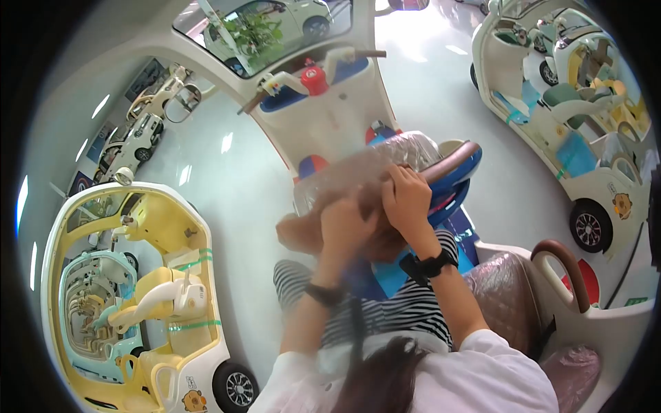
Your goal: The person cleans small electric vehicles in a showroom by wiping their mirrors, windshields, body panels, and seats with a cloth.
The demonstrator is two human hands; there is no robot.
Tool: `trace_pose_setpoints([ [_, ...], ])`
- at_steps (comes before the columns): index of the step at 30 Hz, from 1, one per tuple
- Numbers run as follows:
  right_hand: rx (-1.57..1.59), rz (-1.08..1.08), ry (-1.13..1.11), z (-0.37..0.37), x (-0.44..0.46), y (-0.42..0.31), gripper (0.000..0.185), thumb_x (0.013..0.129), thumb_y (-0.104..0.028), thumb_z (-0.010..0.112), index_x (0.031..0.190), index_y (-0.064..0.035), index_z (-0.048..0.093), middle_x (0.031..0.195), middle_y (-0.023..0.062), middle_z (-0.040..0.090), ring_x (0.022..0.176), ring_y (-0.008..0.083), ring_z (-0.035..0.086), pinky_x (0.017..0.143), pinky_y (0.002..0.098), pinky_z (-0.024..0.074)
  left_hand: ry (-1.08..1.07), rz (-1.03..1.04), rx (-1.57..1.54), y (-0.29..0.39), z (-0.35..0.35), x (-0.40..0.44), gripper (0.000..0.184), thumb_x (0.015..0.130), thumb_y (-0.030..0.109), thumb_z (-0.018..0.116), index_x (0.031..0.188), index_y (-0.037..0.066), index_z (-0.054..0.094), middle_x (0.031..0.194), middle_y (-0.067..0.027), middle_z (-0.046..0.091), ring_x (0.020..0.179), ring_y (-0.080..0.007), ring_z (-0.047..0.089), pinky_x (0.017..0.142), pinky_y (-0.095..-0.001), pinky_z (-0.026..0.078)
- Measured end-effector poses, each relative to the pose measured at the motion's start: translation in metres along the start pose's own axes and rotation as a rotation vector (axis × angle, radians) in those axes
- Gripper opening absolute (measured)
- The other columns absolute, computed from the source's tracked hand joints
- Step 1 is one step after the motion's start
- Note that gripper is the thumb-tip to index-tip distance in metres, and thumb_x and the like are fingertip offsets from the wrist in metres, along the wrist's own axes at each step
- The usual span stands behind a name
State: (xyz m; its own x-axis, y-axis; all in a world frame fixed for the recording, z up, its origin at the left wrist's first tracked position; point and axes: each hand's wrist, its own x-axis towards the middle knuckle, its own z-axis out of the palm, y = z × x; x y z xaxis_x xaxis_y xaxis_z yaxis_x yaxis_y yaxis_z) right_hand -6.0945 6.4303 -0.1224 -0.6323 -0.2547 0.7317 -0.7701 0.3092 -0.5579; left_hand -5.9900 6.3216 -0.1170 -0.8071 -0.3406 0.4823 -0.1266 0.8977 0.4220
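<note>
A plastic-wrapped seat cushion [368, 168] is raised at an angle over my lap, and its clear film looks wrinkled and shiny. Along its near side runs a brown soft-looking piece [299, 235], blurred, so I cannot tell whether it is cloth or padding. My left hand [350, 224] is closed on this brown piece and smeared a little by motion. Beside it, my right hand [407, 196] curls its fingers over the same piece near the cushion's edge. A blue-and-white seat base with a brown armrest [451, 164] shows to the right. Both my wrists wear dark bands.
Ahead stands the vehicle's front panel with handlebars [313, 79] and a windscreen [268, 31]. A quilted, plastic-wrapped seat [506, 292] and a brown-topped armrest [561, 268] are at the right. A yellow-and-white vehicle [175, 310] stands left, a cream vehicle [544, 131] right.
</note>
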Motion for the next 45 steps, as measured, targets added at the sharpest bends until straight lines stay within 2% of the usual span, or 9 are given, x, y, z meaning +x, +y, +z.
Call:
trace_pose_setpoints([
  [3, 0.008, 0.013, 0.002, 0.000, -0.002, -0.004, 0.014, 0.086, -0.012, 0.054, 0.092, -0.0063, 0.066, 0.087, 0.0136, 0.069, 0.084, 0.0374, 0.065, 0.080, 0.0445, 0.0514, -0.017, -0.021, 0.050, -0.003, 0.001, -0.003, 0.041, 0.080, 0.024, 0.073, 0.116, 0.005, 0.065, 0.084, -0.0203, 0.071, 0.076, -0.0389, 0.069, 0.071, -0.0463, 0.055],
  [6, 0.010, -0.004, 0.046, 0.006, -0.004, -0.003, 0.009, 0.084, -0.011, 0.058, 0.089, -0.0089, 0.065, 0.083, 0.0121, 0.067, 0.080, 0.0348, 0.064, 0.075, 0.0443, 0.0505, 0.065, 0.066, 0.080, -0.011, 0.006, -0.004, 0.056, 0.084, 0.043, 0.073, 0.121, 0.003, 0.061, 0.075, -0.0182, 0.068, 0.065, -0.0350, 0.068, 0.059, -0.0450, 0.054],
  [12, -0.022, -0.015, 0.055, 0.010, -0.002, -0.009, 0.013, 0.086, -0.011, 0.055, 0.091, -0.0056, 0.065, 0.086, 0.0165, 0.067, 0.083, 0.0404, 0.063, 0.078, 0.0478, 0.0500, 0.091, 0.082, 0.052, -0.014, 0.000, -0.005, 0.057, 0.084, 0.043, 0.074, 0.121, 0.002, 0.060, 0.075, -0.0170, 0.068, 0.063, -0.0341, 0.067, 0.057, -0.0437, 0.053],
  [15, -0.027, -0.028, 0.067, 0.013, -0.008, -0.013, 0.017, 0.087, -0.011, 0.054, 0.096, -0.0051, 0.067, 0.089, 0.0174, 0.068, 0.086, 0.0413, 0.063, 0.080, 0.0481, 0.0499, 0.056, 0.021, 0.009, -0.014, -0.004, -0.009, 0.049, 0.079, 0.032, 0.077, 0.117, 0.006, 0.061, 0.080, -0.0179, 0.070, 0.073, -0.0367, 0.068, 0.070, -0.0465, 0.053],
  [24, -0.110, 0.049, 0.002, 0.017, -0.011, -0.025, 0.025, 0.091, -0.011, 0.050, 0.105, -0.0015, 0.069, 0.099, 0.0202, 0.070, 0.098, 0.0410, 0.063, 0.091, 0.0466, 0.0480, 0.149, -0.034, 0.003, -0.031, -0.019, -0.008, 0.042, 0.084, 0.035, 0.071, 0.112, 0.004, 0.065, 0.082, -0.0198, 0.071, 0.077, -0.0391, 0.069, 0.074, -0.0492, 0.054],
  [27, -0.129, 0.060, -0.062, 0.017, 0.000, -0.029, 0.022, 0.092, -0.016, 0.053, 0.100, -0.0036, 0.069, 0.095, 0.0204, 0.070, 0.094, 0.0413, 0.064, 0.087, 0.0470, 0.0493, -0.129, -0.122, 0.030, -0.036, -0.016, 0.007, 0.041, 0.090, 0.038, 0.064, 0.108, 0.001, 0.067, 0.083, -0.0230, 0.071, 0.079, -0.0407, 0.070, 0.075, -0.0502, 0.055],
  [33, -0.338, 0.222, -0.406, 0.037, 0.021, -0.013, 0.027, 0.094, -0.026, 0.050, 0.094, -0.0080, 0.071, 0.093, 0.0205, 0.070, 0.091, 0.0421, 0.065, 0.084, 0.0502, 0.0500, -0.204, -0.184, -0.028, -0.039, -0.018, 0.015, 0.043, 0.094, 0.039, 0.058, 0.102, -0.002, 0.068, 0.081, -0.0260, 0.070, 0.077, -0.0417, 0.071, 0.071, -0.0481, 0.057],
  [39, -0.414, 0.201, -0.490, 0.041, 0.028, -0.013, 0.032, 0.095, -0.030, 0.048, 0.093, -0.0074, 0.071, 0.092, 0.0212, 0.071, 0.089, 0.0426, 0.067, 0.083, 0.0513, 0.0518, -0.074, -0.184, -0.072, -0.046, -0.010, 0.007, 0.037, 0.095, 0.034, 0.059, 0.094, -0.002, 0.069, 0.076, -0.0242, 0.069, 0.068, -0.0397, 0.070, 0.062, -0.0463, 0.056],
  [45, -0.353, 0.175, -0.389, 0.042, 0.012, -0.019, 0.030, 0.096, -0.029, 0.048, 0.093, -0.0089, 0.071, 0.089, 0.0210, 0.071, 0.085, 0.0431, 0.067, 0.078, 0.0525, 0.0516, 0.172, -0.023, -0.023, -0.052, -0.004, -0.009, 0.033, 0.093, 0.035, 0.061, 0.085, 0.003, 0.065, 0.069, -0.0175, 0.067, 0.066, -0.0338, 0.066, 0.065, -0.0434, 0.050],
])
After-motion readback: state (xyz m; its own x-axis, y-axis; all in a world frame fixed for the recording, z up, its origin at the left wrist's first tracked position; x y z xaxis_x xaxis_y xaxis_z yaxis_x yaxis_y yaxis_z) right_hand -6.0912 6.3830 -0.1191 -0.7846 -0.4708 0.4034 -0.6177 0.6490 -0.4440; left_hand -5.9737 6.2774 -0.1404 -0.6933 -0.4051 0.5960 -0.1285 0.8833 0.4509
